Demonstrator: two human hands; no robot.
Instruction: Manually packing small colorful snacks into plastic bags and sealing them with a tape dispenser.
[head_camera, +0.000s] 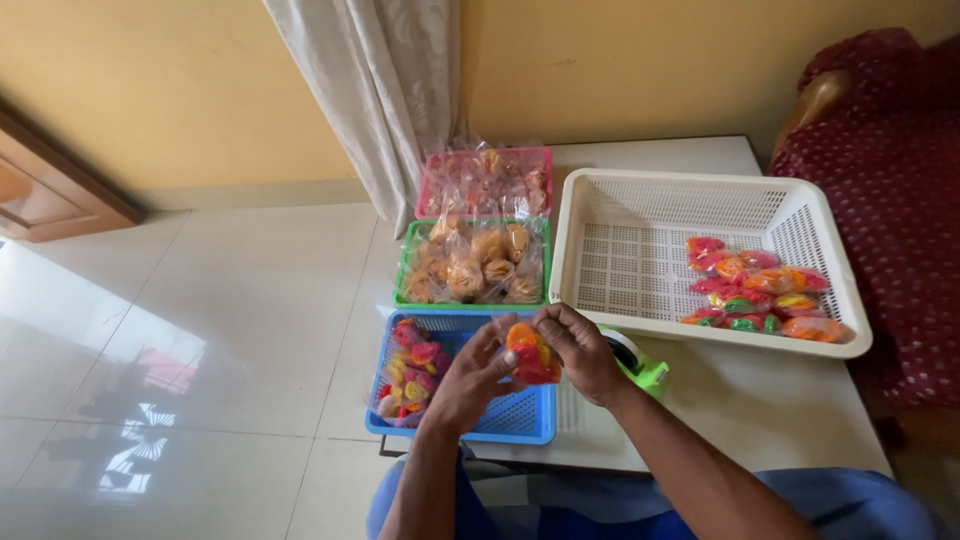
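Now pinching a small bag of coloured snacks (532, 355) between left hand (470, 380) and right hand (580, 350), fingers closed on its neck, just above the blue basket (520, 415). Probably closing the bag; next, likely sealing at the green tape dispenser (640, 368).

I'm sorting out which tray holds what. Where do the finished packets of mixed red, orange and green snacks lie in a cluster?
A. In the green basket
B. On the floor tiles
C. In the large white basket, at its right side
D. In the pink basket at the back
C: the colourful packets lie at the right side of the large white basket, while the green basket holds yellowish-brown packets.
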